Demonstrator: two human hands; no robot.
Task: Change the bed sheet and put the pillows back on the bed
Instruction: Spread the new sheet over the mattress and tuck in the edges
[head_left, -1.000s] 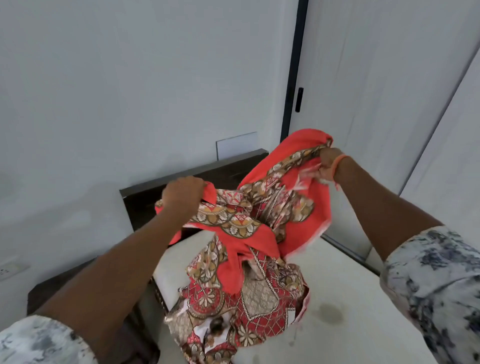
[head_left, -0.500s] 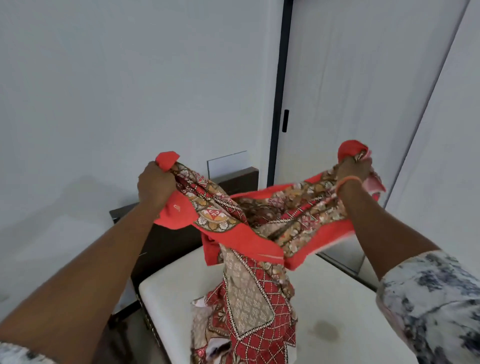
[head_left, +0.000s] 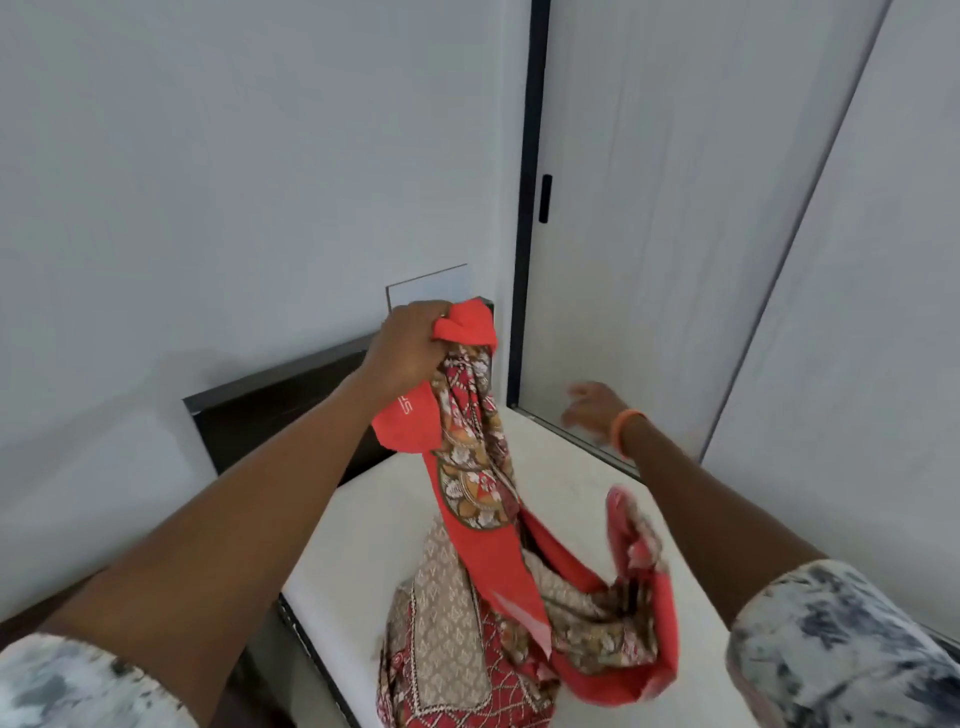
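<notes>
A red patterned bed sheet (head_left: 483, 519) hangs bunched from my left hand (head_left: 410, 348), which grips its red edge high above the bare white mattress (head_left: 363, 525). The sheet's lower part lies heaped on the mattress, with a loose red end (head_left: 634, 530) blurred in mid-air to the right. My right hand (head_left: 592, 408), with an orange band on its wrist, is out over the mattress's far right side with fingers spread and nothing in it. No pillows are in view.
A dark wooden headboard (head_left: 280, 395) stands against the white wall. Sliding wardrobe doors (head_left: 675, 234) with a black frame run along the mattress's right side. A dark bed frame edge (head_left: 311, 649) borders the mattress on the left.
My right hand has let go of the sheet's corner, which drops toward the mattress. My left hand has swung right with its corner. The sheet no longer stretches between both hands.
</notes>
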